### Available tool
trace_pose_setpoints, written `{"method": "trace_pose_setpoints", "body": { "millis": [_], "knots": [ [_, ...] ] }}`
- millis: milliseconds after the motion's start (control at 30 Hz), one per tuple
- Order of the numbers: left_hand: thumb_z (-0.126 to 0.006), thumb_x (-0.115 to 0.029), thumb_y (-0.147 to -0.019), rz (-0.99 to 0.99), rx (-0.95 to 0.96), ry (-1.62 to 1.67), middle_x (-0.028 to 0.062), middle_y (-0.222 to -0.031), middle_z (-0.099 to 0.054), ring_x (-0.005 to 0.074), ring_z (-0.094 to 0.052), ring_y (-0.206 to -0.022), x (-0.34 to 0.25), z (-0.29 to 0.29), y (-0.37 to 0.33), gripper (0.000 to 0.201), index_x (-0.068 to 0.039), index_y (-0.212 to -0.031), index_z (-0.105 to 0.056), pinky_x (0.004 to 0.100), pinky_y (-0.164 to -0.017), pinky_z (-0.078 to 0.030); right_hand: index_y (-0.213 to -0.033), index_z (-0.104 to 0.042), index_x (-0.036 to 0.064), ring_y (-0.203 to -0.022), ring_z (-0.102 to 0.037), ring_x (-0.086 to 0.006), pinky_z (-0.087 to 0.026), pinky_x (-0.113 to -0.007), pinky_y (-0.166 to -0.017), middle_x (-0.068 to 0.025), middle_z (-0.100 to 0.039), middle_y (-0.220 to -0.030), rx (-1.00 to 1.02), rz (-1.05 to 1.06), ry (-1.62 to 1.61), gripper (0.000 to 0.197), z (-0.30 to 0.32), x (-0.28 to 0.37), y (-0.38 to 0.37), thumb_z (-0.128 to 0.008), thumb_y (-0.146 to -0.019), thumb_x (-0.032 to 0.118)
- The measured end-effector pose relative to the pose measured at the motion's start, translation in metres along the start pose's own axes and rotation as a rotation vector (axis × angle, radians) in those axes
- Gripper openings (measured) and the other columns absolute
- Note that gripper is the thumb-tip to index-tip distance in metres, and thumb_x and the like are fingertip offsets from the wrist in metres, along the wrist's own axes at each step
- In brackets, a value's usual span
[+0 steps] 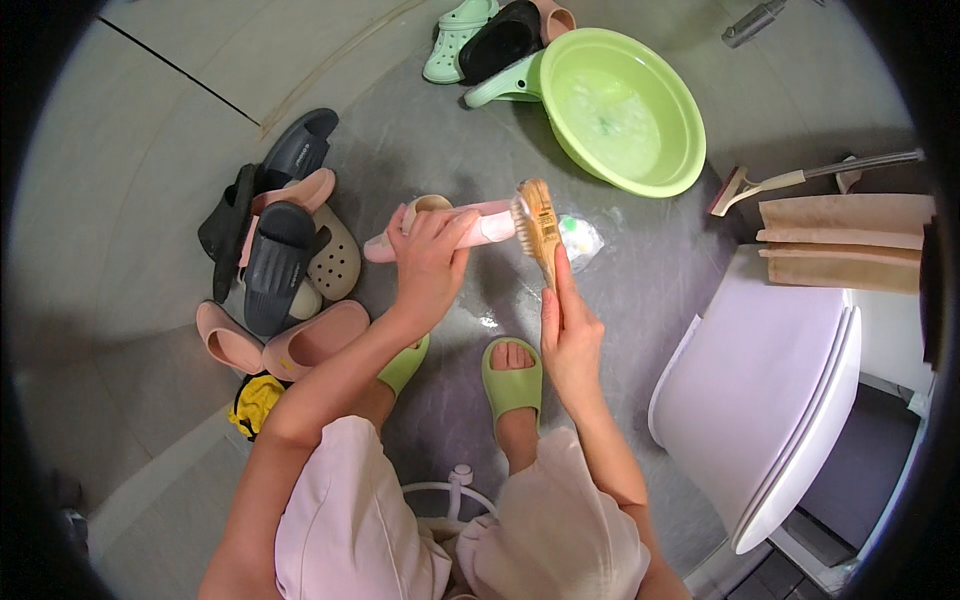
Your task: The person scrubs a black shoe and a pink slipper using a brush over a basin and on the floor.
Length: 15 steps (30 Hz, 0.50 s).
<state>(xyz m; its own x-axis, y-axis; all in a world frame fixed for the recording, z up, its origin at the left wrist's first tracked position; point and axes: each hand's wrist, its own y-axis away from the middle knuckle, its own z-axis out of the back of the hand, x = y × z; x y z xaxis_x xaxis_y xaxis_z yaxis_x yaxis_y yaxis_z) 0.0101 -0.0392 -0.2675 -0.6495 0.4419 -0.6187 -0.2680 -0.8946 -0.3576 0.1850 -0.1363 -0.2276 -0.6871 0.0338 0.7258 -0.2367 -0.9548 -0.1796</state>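
Observation:
A pink slipper is held out in front of me, with the fingers of my left hand wrapped round it. My right hand grips the handle of a wooden scrubbing brush. The brush stands nearly upright, its pale bristles facing left against or very close to the slipper's right end. Behind my left hand shows a beige rounded piece; whether it belongs to the slipper or to another shoe I cannot tell. A clear plastic bag with white and green contents lies on the floor beyond the brush.
A green basin of cloudy water stands at the back, beside several clogs and slippers. More slippers are piled at the left, near a yellow-and-black cloth. To the right are a white toilet and a squeegee.

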Motion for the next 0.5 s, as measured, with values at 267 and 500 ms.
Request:
{"method": "trace_pose_setpoints", "body": {
  "millis": [267,500],
  "knots": [
    [-0.069,-0.003,-0.08,0.103,0.065,0.079,0.0038,-0.109,-0.063,0.0225,-0.057,-0.111,-0.003,0.005,0.002,0.043,-0.012,-0.121,-0.063,0.047,-0.11,-0.023,-0.148,-0.045,0.0138,-0.061,-0.064,-0.0314,-0.052,-0.041,-0.057,-0.0177,-0.065,-0.077,0.023,0.027,0.055,0.058,0.005,0.004,-0.003,-0.061,-0.093,0.009],
    [-0.072,-0.015,-0.083,0.264,0.13,0.388,0.0055,-0.102,-0.065,0.0228,-0.061,-0.102,-0.005,0.002,0.0,0.042,-0.009,-0.123,-0.062,0.0435,-0.103,-0.032,-0.148,-0.046,0.0144,-0.068,-0.066,-0.034,-0.053,-0.042,-0.062,-0.0202,-0.068,-0.086,0.065,0.058,0.076,0.058,0.0,0.016,0.006,-0.061,-0.093,0.006]
  ]
}}
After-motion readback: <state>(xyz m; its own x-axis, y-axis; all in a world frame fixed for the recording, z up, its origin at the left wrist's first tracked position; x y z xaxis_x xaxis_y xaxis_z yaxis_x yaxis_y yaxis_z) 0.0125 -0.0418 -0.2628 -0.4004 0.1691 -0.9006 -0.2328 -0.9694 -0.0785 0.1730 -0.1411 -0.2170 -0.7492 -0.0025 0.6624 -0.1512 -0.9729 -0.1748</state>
